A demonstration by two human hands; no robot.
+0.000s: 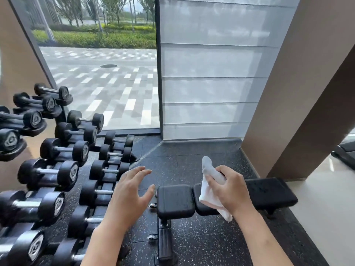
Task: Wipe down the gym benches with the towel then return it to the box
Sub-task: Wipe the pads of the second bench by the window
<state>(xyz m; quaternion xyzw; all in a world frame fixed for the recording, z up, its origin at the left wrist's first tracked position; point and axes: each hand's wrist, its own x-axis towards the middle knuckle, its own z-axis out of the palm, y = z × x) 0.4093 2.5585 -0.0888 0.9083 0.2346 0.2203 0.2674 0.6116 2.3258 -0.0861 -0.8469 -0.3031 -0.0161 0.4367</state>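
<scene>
Head-cam view looking down at a gym corner. Lower right of centre: the right hand (230, 189) is closed around a white towel (210, 189), fingers wrapped over its bunched middle; one end sticks up above the knuckles, the other hangs below the wrist. The towel is held just above a black padded gym bench (175, 201), over the gap between its square seat pad & the longer back pad (272, 192) running to the right. Can't tell whether the cloth touches the pad yet.

Lower centre: the left hand (132, 191) is empty, fingers spread wide, palm down, hovering just left of the seat pad, not touching it.

Left third of frame: a tiered rack of black dumbbells (63, 148) w/ chrome handles. Floor is dark speckled rubber (201, 242). Top of frame: a big window (99, 73) onto paving & greenery, w/ a pale blind to its right. No box is in view.

Handling, as judged: the towel looks light, soft & floppy, so it will fold and slip unless bunched into a pad under the palm; gripping its middle, as here, keeps loose ends off the floor. The bench vinyl looks smooth & firm, likely easy to glide over. Wiping looks barely begun.
</scene>
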